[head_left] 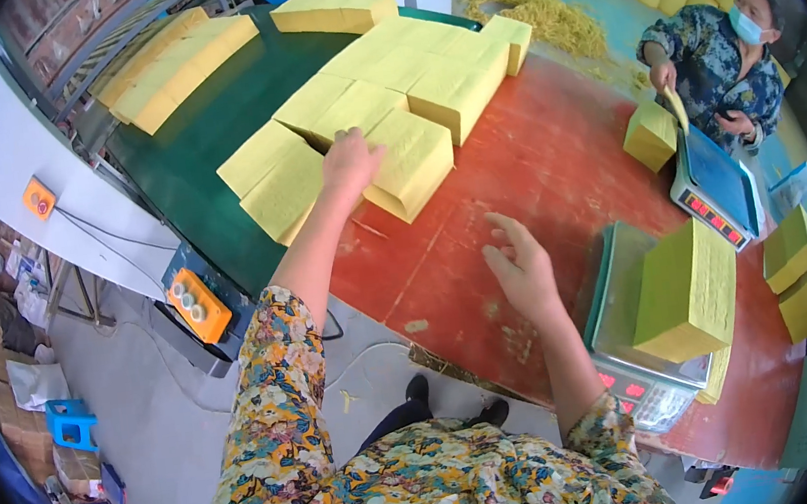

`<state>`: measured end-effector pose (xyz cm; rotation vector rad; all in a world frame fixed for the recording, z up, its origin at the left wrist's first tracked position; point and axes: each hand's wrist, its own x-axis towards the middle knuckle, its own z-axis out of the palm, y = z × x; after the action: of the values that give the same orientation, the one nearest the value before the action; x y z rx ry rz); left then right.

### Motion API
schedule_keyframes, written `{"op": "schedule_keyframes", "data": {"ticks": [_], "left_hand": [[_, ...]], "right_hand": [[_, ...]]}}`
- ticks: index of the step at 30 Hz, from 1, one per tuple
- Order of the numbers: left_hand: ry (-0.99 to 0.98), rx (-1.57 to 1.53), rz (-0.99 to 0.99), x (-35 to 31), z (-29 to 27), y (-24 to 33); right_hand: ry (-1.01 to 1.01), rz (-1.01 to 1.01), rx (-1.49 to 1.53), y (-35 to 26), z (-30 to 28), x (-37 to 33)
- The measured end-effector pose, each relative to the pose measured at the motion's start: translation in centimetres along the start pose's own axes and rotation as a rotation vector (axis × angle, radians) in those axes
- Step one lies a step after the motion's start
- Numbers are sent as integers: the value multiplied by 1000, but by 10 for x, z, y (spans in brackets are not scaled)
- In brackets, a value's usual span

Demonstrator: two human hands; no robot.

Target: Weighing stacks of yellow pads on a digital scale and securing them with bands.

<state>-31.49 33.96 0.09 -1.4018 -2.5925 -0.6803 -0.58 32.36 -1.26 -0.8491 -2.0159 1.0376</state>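
One yellow block [410,160] on the red table [552,160], the left hand [351,161] at its far-left corner (closure hidden, cannot tell), perhaps to steer it; right hand [523,268], empty, fingers spread, above the table; second block [682,295] on a scale [615,273], presumably for weighing.

A yellow block [682,295] hides part of a scale [618,302]; the flowered shirt [469,478] runs off the bottom edge.

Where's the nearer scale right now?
Head view, right side: the nearer scale sits on the red table, under a yellow block, just right of the person's right hand.
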Motion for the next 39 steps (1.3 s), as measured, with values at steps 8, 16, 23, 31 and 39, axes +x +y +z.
{"op": "schedule_keyframes", "data": {"ticks": [8,16,23,31,39], "left_hand": [[58,-118,45,-19,13,-15],[-454,-528,703,-61,49,68],[-524,-678,1063,-87,19,97],[-282,-1306,-657,-291,-1,13],[-441,-1519,-725,-348,-16,67]], "right_hand": [[207,23,-2,50,56,115],[195,95,-399,47,-31,71],[-239,157,-514,4,-61,-42],[-153,203,-518,-16,-42,-86],[-276,149,-462,-11,-39,-114]]}}
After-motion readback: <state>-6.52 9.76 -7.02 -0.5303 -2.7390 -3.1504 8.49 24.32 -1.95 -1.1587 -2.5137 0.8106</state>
